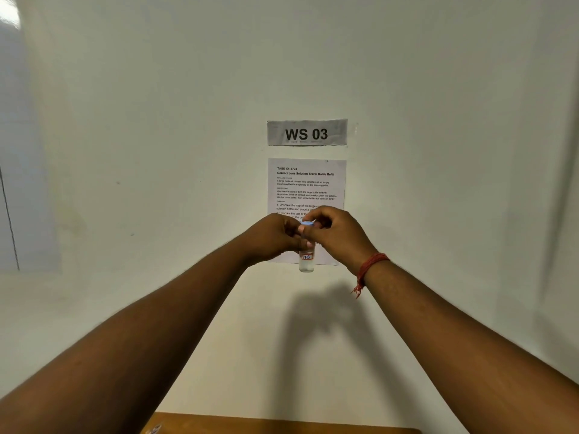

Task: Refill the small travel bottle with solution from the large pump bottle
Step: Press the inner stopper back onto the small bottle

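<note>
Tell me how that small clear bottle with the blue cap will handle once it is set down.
The small bottle looks narrow and tall, so it may tip easily. Its clear smooth wall suggests hard plastic or glass, likely stiff and a bit slippery. It seems light: the left hand holds it by the fingertips while the right hand grips the blue cap.

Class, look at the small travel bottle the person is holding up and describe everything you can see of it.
The small travel bottle is a slim, clear cylinder, plastic or glass, held upright in the air before the wall. A pale blue cap sits on top. A white label with red handwriting, apparently "17B", is stuck on its lower body. The bottom looks clear; any liquid inside cannot be made out. The left hand grips the upper body, while the right hand pinches the cap. Nothing else touches it.
</note>
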